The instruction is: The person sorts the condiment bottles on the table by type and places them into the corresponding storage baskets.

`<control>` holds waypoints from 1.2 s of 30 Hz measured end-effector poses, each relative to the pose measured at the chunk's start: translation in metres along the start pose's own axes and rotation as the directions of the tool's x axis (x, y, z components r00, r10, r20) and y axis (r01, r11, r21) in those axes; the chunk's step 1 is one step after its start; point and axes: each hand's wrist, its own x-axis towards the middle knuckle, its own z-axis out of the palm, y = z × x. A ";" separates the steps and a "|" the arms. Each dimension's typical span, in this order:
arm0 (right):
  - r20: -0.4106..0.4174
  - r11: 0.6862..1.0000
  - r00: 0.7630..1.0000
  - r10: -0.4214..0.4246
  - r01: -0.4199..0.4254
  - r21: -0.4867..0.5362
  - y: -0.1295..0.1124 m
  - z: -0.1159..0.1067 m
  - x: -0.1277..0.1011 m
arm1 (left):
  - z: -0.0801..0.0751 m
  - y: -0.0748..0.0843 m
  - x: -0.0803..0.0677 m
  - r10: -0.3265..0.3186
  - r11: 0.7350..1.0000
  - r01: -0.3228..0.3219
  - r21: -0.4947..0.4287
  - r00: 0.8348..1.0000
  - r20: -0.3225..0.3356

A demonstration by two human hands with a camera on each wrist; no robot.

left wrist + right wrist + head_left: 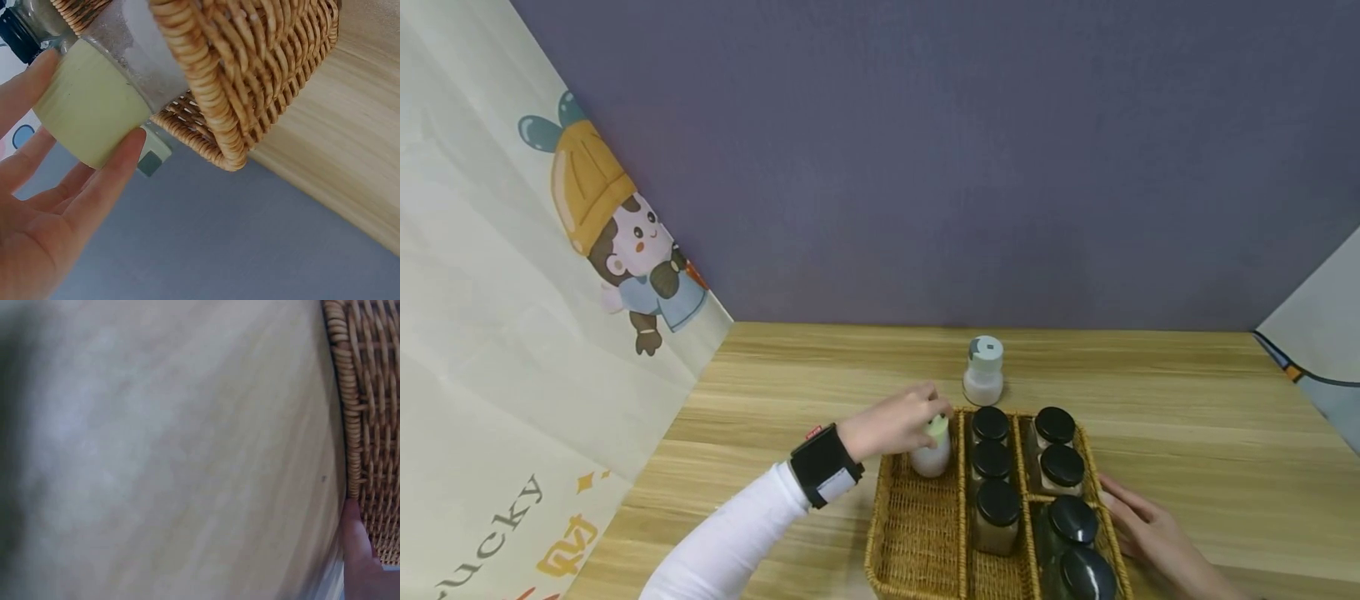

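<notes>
The left hand (895, 425) pinches the pale green cap of a small shaker (932, 450) with curled fingertips, holding it upright in the left compartment of the wicker basket (917, 533), so it looks like the placing step, and next calls for lowering and letting go. To the right stand 7 black-lidded jars (997, 504); the right hand (1150, 533), fingers flat and holding nothing, steadies the basket's right rim on the table (1210, 417).
</notes>
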 end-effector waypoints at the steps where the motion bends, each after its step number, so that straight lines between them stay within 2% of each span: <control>1: -0.001 1.000 1.000 0.001 -0.001 0.001 0.000 0.000 0.000 | 0.000 0.000 0.000 0.000 1.000 0.000 0.001 1.000 0.000; 17: -0.007 1.000 1.000 0.030 -0.030 -0.005 -0.004 0.001 0.000 | 0.002 -0.003 0.001 -0.042 0.999 0.042 0.002 0.999 0.034; 27: -0.012 0.999 0.999 0.038 -0.037 0.015 -0.004 0.001 0.001 | 0.002 -0.003 0.000 -0.032 0.999 0.031 0.025 0.999 0.033; 36: -0.008 1.000 1.000 0.025 -0.025 -0.006 -0.003 0.001 0.000 | 0.004 -0.002 -0.002 -0.023 0.997 0.022 0.075 1.000 0.015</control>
